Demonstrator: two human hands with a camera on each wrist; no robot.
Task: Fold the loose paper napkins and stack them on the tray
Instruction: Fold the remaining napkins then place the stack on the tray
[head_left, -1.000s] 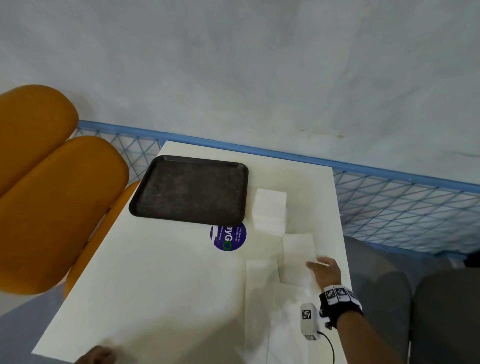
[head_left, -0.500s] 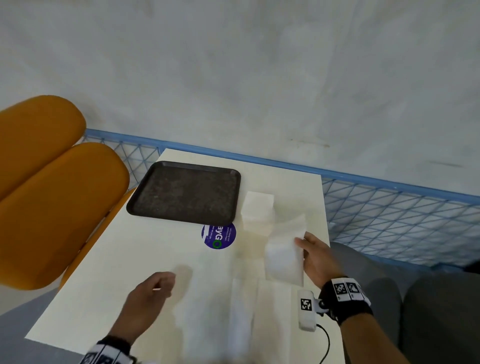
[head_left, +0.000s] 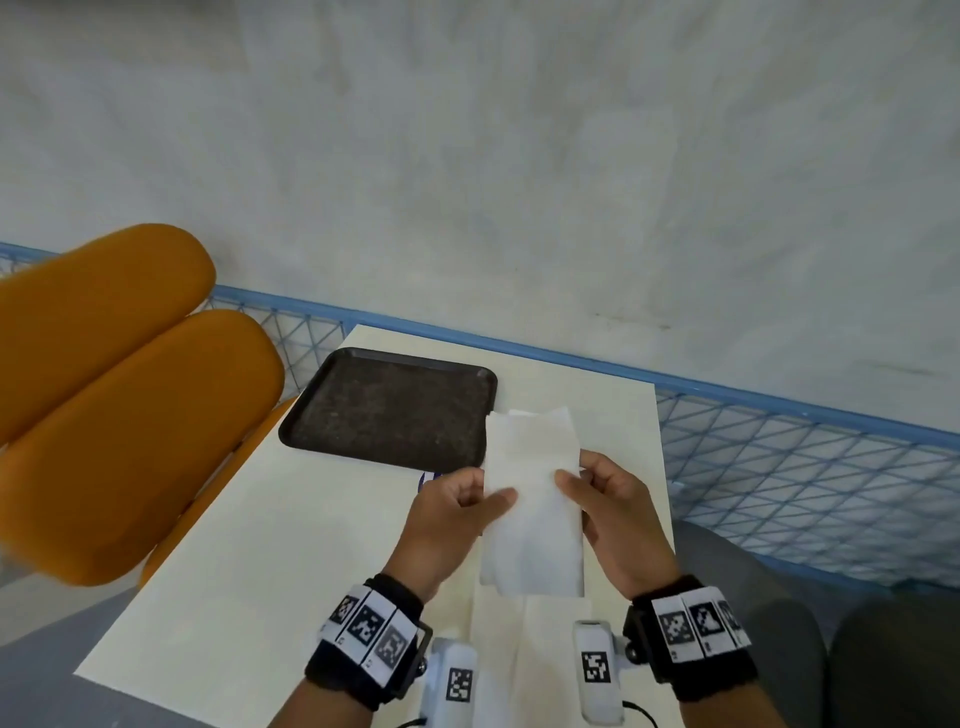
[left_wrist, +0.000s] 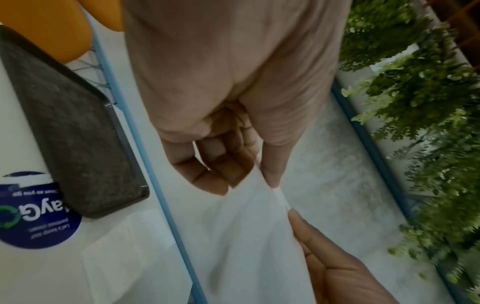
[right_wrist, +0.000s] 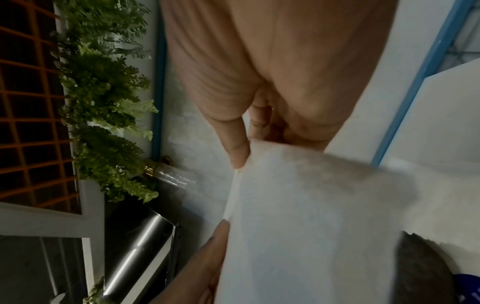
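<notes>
A single white paper napkin hangs in the air above the near right part of the table, held up between both hands and clear of the surface; it looks long and narrow, as if already creased once lengthwise, though how many layers it has cannot be told. The left hand pinches its left edge with the thumb laid across the front of the sheet and the fingers curled behind, and the right hand pinches the right edge in the same way, which the wrist views confirm with a thumb and fingers closed on the paper from each side. Beneath the held napkin, more loose napkins lie flat on the table near the person, partly hidden by the wrists and the cameras strapped there. The dark tray sits farther back on the left of the table, just beside the napkin's upper corner, and its surface carries no napkin at all. A round blue sticker peeks out between the tray and the left hand. Judged from this, the task is at its very start: no folded napkin is stacked yet, the first one is only in hand, and the sheets on the table are all still to be folded and carried over.
</notes>
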